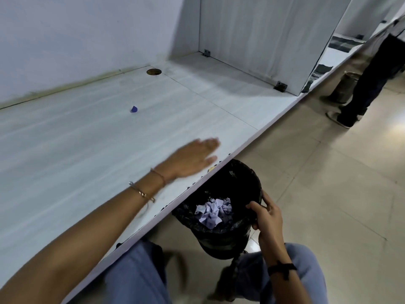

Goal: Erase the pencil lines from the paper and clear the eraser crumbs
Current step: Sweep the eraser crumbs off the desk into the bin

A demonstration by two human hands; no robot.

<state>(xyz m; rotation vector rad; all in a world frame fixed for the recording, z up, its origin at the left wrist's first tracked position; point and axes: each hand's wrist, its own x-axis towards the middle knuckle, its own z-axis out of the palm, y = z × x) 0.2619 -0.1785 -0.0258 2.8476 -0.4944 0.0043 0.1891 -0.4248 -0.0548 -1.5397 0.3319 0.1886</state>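
My left hand (pixel 192 157) lies flat and blurred on the white desk (pixel 87 139), fingers spread, close to the front edge. Small dark crumbs (pixel 192 184) dot that edge. My right hand (pixel 266 216) grips the rim of a black-lined bin (pixel 236 185), holding it tilted just under the desk edge. Crumpled paper (pixel 213 211) lies inside the bin. A small blue eraser (pixel 134 109) sits alone farther back on the desk.
A round cable hole (pixel 154 71) opens near the back wall. A white divider panel (pixel 263 40) stands on the desk to the right. Another person's legs (pixel 368 84) and a metal bin (pixel 346 87) stand on the tiled floor beyond.
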